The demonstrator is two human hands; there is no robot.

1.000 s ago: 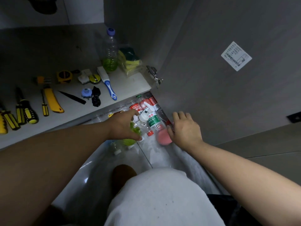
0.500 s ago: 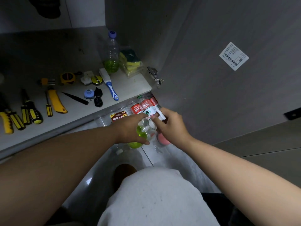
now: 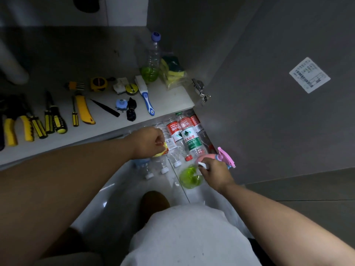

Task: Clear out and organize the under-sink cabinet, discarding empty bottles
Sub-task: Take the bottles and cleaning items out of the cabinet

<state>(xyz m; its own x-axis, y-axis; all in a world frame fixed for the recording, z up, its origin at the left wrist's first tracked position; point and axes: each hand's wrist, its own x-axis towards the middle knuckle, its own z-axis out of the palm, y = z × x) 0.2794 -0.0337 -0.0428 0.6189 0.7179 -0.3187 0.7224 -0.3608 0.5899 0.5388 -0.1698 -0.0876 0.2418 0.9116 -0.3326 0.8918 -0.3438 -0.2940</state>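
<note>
Several empty clear plastic bottles point(image 3: 173, 160) lie in a row on the floor in front of the open cabinet, some with red labels point(image 3: 172, 129), one with a green label point(image 3: 191, 141). My left hand point(image 3: 148, 143) is curled over a yellow-labelled bottle point(image 3: 161, 152) at the left of the row. My right hand point(image 3: 215, 174) grips the white spray head of a clear bottle holding green liquid point(image 3: 190, 178), at the near right of the row. A pink spray bottle point(image 3: 225, 158) lies just beyond that hand.
The cabinet shelf point(image 3: 172, 100) holds an upright bottle with green liquid point(image 3: 152, 62), bagged sponges point(image 3: 172, 72), a blue-and-white brush point(image 3: 146, 96), a tape measure point(image 3: 98, 84) and yellow-handled tools point(image 3: 51, 120). The open grey door point(image 3: 269, 112) stands at the right. My knee point(image 3: 182, 237) is below.
My right hand took the green-liquid spray bottle by its head and drew it nearer and to the right. My left hand let go of it and moved left onto the yellow-labelled bottle.
</note>
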